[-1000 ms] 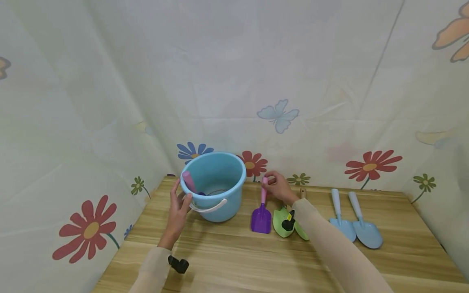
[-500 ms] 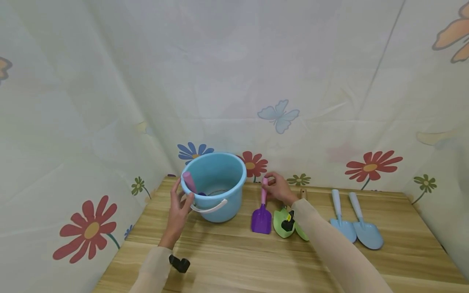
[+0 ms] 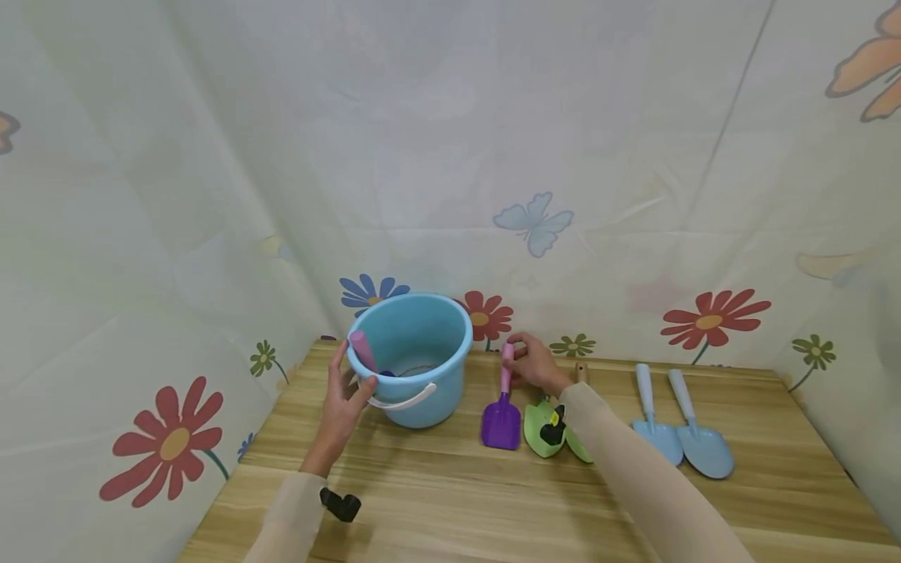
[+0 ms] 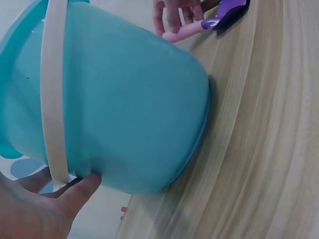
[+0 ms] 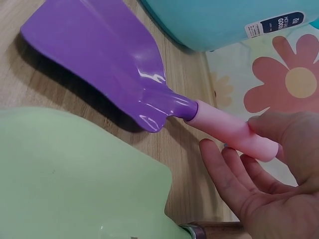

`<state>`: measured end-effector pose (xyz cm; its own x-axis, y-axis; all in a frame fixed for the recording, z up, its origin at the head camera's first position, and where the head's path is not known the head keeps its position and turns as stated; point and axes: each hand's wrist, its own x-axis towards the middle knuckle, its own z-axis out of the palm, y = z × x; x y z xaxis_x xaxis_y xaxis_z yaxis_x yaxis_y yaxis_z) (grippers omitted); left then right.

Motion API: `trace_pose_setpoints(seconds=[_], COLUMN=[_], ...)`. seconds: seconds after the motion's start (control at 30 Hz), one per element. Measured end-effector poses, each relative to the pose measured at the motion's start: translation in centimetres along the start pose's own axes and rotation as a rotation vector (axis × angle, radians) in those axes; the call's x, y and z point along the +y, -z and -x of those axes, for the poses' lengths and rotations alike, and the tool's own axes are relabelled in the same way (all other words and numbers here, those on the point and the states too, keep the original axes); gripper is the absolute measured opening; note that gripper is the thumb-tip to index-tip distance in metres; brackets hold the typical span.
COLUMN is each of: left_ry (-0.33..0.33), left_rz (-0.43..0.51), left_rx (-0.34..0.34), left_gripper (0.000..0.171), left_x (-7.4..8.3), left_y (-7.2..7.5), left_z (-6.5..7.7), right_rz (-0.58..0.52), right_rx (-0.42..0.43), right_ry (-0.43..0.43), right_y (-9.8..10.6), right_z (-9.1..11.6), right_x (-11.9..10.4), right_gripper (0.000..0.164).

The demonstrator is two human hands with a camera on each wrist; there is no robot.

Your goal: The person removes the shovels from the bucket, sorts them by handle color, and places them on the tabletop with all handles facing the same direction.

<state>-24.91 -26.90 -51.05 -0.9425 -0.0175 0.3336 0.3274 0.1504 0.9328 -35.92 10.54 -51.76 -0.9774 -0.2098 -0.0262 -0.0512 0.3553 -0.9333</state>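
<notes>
A light blue bucket with a white handle stands upright at the left-centre of the table. My left hand holds its left side, thumb near the front of the rim and fingers round the outer wall. Inside leans a pink handle; its lower end is mostly hidden. My right hand pinches the pink grip of a small purple shovel between thumb and fingers. In the right wrist view, the purple blade lies close over the wood, with a shadow along its edge.
Right of the purple shovel lie two green trowels, partly hidden by my right arm. Farther right, two light blue shovels lie with their blades touching. A floral cloth hangs behind the wooden table.
My left thumb has slid slightly to the right along the bucket's front. The right hand and the purple shovel stay nearly where they were.
</notes>
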Motion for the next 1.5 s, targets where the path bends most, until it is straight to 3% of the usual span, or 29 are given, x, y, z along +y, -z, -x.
trace_pose_setpoints(seconds=[0.23, 0.63, 1.0, 1.5], left_ry=[0.014, 0.010, 0.008, 0.014], left_rz=[-0.036, -0.060, -0.062, -0.083], left_rx=[-0.021, 0.001, -0.004, -0.006], left_gripper=[0.081, 0.081, 0.081, 0.084], left_x=[0.42, 0.84, 0.49, 0.66], left_y=[0.33, 0.34, 0.50, 0.46], left_z=[-0.18, -0.44, -0.31, -0.19], right_rz=[0.003, 0.041, 0.040, 0.050], right_rx=[-0.021, -0.023, -0.068, -0.053], right_ry=[-0.010, 0.003, -0.004, -0.037], right_y=[-0.27, -0.49, -0.59, -0.73], right_z=[-0.11, -0.18, 0.08, 0.19], right_x=[0.33, 0.59, 0.81, 0.60], right_gripper=[0.052, 0.054, 0.058, 0.056])
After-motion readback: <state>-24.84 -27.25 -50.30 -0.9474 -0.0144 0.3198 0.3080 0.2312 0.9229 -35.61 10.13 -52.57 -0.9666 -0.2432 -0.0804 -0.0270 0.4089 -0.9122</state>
